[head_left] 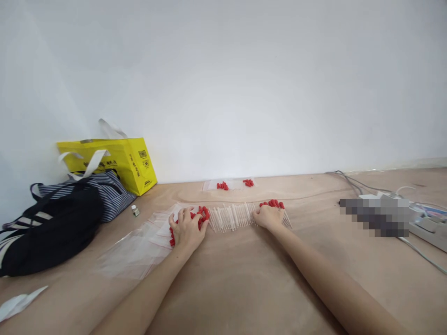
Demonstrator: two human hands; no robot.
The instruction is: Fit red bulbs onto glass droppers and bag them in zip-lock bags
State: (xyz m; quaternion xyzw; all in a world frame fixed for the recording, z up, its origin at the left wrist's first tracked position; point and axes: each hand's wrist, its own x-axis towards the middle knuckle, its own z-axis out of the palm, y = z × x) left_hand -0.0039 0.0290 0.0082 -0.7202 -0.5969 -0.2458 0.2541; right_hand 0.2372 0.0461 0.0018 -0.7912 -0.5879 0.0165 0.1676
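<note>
thin whitish sticks, loosely aligned, bright red pieces

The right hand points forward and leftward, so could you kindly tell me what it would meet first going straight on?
The right hand would most likely meet the row of thin pale sticks right at its fingers, though depth and exact contact are hard to judge.

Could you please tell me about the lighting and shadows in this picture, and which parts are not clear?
Head view: soft light, with the wall brighter towards its middle; head view: a soft shadow on the table along the right forearm; head view: the pale sticks are hard to tell apart, and a pixelated patch hides detail at the right.
</note>
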